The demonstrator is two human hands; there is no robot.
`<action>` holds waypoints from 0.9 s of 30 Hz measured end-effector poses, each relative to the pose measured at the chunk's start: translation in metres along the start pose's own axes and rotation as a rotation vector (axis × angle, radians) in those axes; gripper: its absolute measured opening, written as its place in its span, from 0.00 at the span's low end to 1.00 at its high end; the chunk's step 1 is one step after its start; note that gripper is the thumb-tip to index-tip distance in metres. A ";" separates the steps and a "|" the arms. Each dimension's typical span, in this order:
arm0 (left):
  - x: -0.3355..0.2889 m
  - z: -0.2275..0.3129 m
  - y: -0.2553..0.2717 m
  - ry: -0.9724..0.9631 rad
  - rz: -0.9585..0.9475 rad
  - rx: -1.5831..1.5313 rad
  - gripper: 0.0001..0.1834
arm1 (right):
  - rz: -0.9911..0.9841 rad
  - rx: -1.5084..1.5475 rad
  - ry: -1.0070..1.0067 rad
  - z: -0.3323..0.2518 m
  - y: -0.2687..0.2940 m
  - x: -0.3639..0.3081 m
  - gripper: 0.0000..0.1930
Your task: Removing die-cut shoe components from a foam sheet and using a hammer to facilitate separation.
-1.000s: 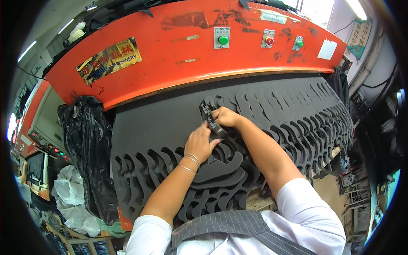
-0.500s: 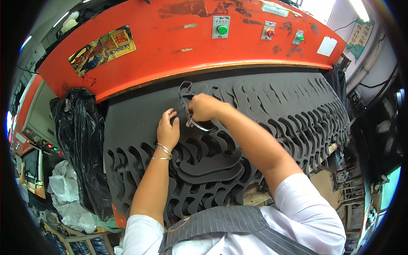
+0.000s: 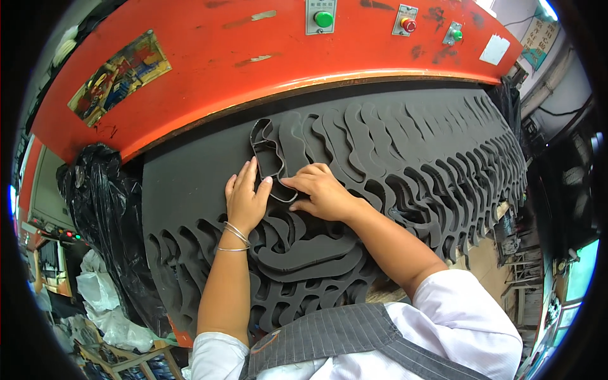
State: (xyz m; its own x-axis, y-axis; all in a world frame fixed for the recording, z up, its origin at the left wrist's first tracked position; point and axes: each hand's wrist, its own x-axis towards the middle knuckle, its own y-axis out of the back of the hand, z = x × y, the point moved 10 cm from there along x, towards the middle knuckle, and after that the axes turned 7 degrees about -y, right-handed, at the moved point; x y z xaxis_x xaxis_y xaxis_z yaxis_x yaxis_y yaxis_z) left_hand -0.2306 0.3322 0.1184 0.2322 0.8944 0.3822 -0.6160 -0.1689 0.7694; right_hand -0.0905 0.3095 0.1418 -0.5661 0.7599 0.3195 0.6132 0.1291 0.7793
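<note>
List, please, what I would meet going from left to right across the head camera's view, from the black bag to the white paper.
Black bag, left hand, curved metal frame, right hand, red button, small green button, white paper.

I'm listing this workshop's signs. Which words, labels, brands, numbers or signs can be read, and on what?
None can be read surely.
Wall sign: columns of characters, too small.
Left button plate: characters, too small.
Middle button plate: too small.
Right button plate: too small.
Yellowish plate on the orange machine: blurred.
White paper: no writing visible.
</note>
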 end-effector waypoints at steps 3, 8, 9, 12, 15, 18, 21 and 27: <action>0.004 -0.008 -0.007 0.067 -0.068 -0.027 0.34 | 0.056 0.003 0.013 0.005 0.000 0.004 0.31; 0.006 -0.003 -0.005 0.055 -0.117 0.014 0.34 | 0.070 0.027 0.072 0.004 0.005 0.005 0.28; 0.006 -0.001 -0.006 0.060 -0.127 0.032 0.34 | 0.070 0.033 0.074 0.005 0.006 0.005 0.28; 0.010 0.005 -0.006 0.063 -0.109 0.061 0.33 | 0.058 0.022 0.069 0.008 0.009 0.005 0.28; 0.012 0.016 -0.003 0.037 -0.049 0.106 0.32 | 0.050 0.044 0.023 0.012 0.017 0.004 0.28; 0.007 -0.002 0.003 0.064 0.054 -0.170 0.29 | 0.001 0.049 -0.024 0.002 0.016 0.001 0.31; 0.012 -0.007 0.033 0.190 0.352 -0.559 0.20 | 0.159 0.271 0.039 0.003 0.079 -0.010 0.38; 0.105 0.134 0.061 -0.153 0.158 -0.439 0.09 | 1.315 0.413 -0.247 0.137 0.334 -0.083 0.30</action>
State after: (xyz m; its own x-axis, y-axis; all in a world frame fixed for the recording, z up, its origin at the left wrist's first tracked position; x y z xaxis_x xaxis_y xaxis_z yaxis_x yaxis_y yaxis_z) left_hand -0.1428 0.3601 0.2735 0.1975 0.7955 0.5729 -0.9042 -0.0780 0.4200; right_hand 0.2367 0.3767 0.3014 0.6263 0.5554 0.5471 0.7529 -0.6131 -0.2395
